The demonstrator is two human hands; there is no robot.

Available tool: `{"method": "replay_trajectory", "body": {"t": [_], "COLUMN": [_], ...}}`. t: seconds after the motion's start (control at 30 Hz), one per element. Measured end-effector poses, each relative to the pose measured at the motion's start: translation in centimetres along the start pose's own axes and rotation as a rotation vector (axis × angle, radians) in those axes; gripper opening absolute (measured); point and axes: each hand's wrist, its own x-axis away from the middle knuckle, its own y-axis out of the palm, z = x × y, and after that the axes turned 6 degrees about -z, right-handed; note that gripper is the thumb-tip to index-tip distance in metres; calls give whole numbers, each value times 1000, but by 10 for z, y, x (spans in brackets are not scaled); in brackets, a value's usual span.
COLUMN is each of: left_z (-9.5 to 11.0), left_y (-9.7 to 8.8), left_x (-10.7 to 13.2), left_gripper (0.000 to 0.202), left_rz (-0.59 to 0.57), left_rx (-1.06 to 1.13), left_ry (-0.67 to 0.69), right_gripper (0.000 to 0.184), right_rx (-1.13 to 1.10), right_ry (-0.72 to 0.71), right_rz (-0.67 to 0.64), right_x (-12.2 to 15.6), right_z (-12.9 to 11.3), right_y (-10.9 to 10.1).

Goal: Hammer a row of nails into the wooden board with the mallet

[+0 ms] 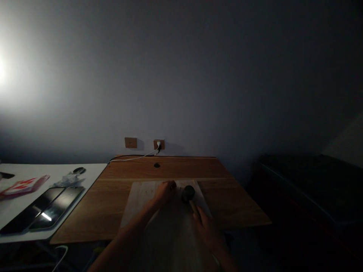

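In my right hand point(204, 226) is a mallet point(188, 193) with a dark round head and a light handle, its head over the far right part of a pale board point(137, 194). Just left of the mallet head, my left hand point(164, 193) rests at the board with its fingers pinched together. Whatever lies between those fingertips is too small and dark to make out. A few tiny dark upright bits, perhaps nails, show on the board to either side of my left hand.
The board lies on a brown wooden table point(99, 211) against the wall. A white table point(93, 172) at left holds two dark glossy panels point(45, 209), a red-and-white packet point(25, 185) and crumpled plastic point(69, 179). A cable runs from a wall socket point(162, 144).
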Motion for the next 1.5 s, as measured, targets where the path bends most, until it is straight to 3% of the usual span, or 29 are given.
{"method": "replay_trajectory", "body": {"t": [0.17,0.53,0.8,0.97,1.1,1.2,1.27,1.33,1.5], "left_z": [0,-12,-25,-27,-26,-29,-32,-35,-31], "left_y": [6,11,24,28,16,-4,-20,-33,-44], "left_x": [9,7,1,0,-2,-4,-1,7,35], "left_gripper": [25,24,43,40,36,27,28,29,26], "left_rz": [57,57,122,149,339,451,424,332,-44], "left_rx": [18,8,190,263,403,675,860,852,79], "left_ry": [24,105,104,153,160,68,33,65,351], "right_gripper": [61,57,56,55,57,56,57,58,61], "right_rx": [5,-25,31,85,34,1,18,50,45], "right_ry": [5,-14,-71,-72,-108,-146,-108,-37,9], "right_rz": [-39,-28,-20,-53,-2,1,-29,-56,-85], "right_x": [1,-5,-37,-52,-44,-32,-24,-17,-11], "right_z": [-3,-1,-48,-54,-46,-38,-31,-24,-14], "right_y": [-3,-1,-9,3,5,1,0,1,6]}}
